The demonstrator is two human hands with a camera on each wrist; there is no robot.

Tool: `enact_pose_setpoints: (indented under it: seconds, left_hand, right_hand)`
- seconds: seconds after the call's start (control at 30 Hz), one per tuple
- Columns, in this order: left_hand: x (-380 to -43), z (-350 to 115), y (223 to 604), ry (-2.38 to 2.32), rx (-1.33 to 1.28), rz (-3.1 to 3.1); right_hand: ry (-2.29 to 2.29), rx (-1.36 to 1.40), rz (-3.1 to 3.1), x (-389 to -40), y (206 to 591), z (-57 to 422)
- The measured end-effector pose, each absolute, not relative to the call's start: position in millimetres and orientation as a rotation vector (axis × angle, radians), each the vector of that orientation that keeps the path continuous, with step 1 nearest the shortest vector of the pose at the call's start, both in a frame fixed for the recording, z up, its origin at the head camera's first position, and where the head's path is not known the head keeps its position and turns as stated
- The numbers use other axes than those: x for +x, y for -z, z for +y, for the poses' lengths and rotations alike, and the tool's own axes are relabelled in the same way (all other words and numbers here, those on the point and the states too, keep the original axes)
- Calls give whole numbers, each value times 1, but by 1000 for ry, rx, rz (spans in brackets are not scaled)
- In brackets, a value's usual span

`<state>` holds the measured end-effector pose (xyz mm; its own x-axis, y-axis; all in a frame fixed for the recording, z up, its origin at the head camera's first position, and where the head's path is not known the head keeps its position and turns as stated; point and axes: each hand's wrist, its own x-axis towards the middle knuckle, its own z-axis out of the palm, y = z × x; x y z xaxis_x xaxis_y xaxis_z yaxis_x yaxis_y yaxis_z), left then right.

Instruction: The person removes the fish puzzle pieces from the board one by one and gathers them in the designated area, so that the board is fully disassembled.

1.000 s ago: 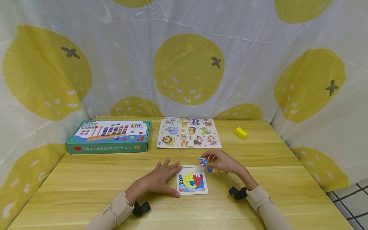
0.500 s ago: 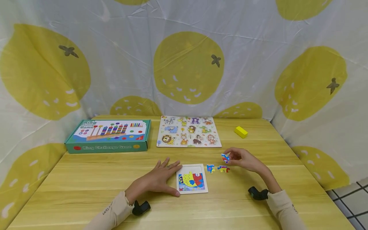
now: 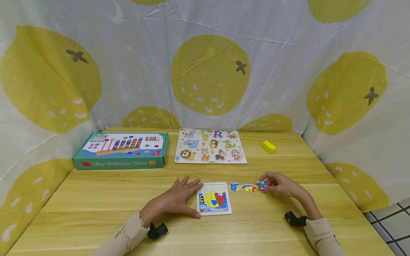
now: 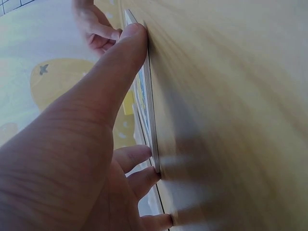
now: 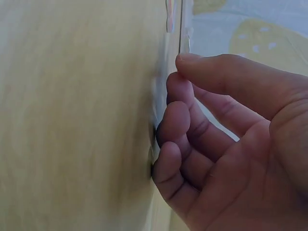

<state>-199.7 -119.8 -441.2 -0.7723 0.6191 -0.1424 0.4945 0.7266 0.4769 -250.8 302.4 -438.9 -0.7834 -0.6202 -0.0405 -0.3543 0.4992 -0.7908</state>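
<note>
My left hand point(image 3: 177, 199) lies with spread fingers against the left side of a small jigsaw tray point(image 3: 213, 187). In the left wrist view its thumb and fingertips touch the tray's edge point(image 4: 153, 132). Lower in the tray, a yellow and red fish picture point(image 3: 214, 201) shows; the upper strip is bare white. To the right, my right hand point(image 3: 283, 185) pinches a blue and red jigsaw piece point(image 3: 261, 185) between thumb and fingers, close over the table. Left of it lie a yellow and red piece point(image 3: 248, 187) and a blue and yellow piece point(image 3: 235, 187).
Behind the hands lies an animal puzzle board point(image 3: 210, 146). A green Ring Challenge Game box point(image 3: 121, 151) is at the back left, and a yellow block point(image 3: 268, 147) at the back right. A lemon-print curtain point(image 3: 275, 53) hangs around the wooden table point(image 3: 250, 231).
The right hand has carried the jigsaw piece rightward from beside the tray, then lowered it at the right end of the other two pieces. The left hand and tray have stayed put.
</note>
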Motion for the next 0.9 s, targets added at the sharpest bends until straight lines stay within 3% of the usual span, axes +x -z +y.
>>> enact_pose_setpoints:
  seconds: [0.9]
  left_hand:
    - [-198,-122,441,-651,891,2636]
  right_hand:
    - [1021,-839,2518,-244,436,294]
